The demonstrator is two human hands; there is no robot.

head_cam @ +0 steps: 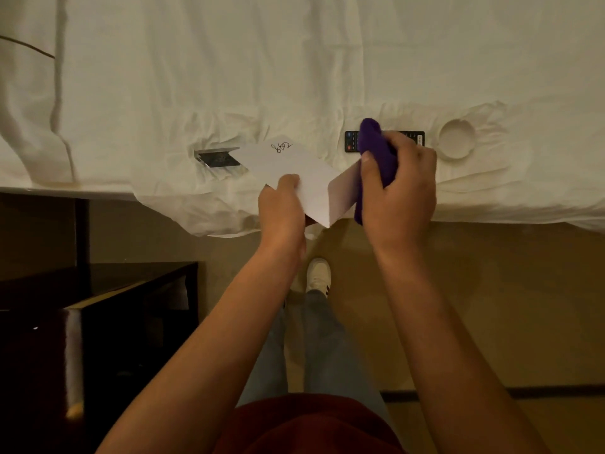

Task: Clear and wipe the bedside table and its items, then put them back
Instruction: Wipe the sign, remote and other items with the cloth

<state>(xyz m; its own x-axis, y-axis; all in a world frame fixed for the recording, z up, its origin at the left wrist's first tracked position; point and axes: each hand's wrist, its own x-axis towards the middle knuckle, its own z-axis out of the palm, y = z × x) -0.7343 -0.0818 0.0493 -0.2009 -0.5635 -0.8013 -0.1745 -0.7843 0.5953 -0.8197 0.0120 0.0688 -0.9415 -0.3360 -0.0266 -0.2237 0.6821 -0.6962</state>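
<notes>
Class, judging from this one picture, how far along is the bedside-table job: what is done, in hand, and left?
Done: the dark bedside table looks cleared; a remote, a round dish and a dark card lie on the bed. In hand: the left hand holds a white folded card while the right hand presses a purple cloth to it. Left: returning everything.

Items counted, with clock-face positions taken from the frame centre:

- White folded card [294,172] with handwriting: 1, at 12 o'clock.
- Purple cloth [376,149]: 1, at 1 o'clock.
- Black remote control [352,141]: 1, at 1 o'clock, partly covered.
- Round white dish [456,139]: 1, at 2 o'clock.
- Dark framed card [217,158]: 1, at 11 o'clock.
- Dark bedside table [131,290]: 1, at 8 o'clock.
- White shoe [318,273]: 1, at 6 o'clock.
- Hands: 2, left hand [281,211] and right hand [402,188].
</notes>
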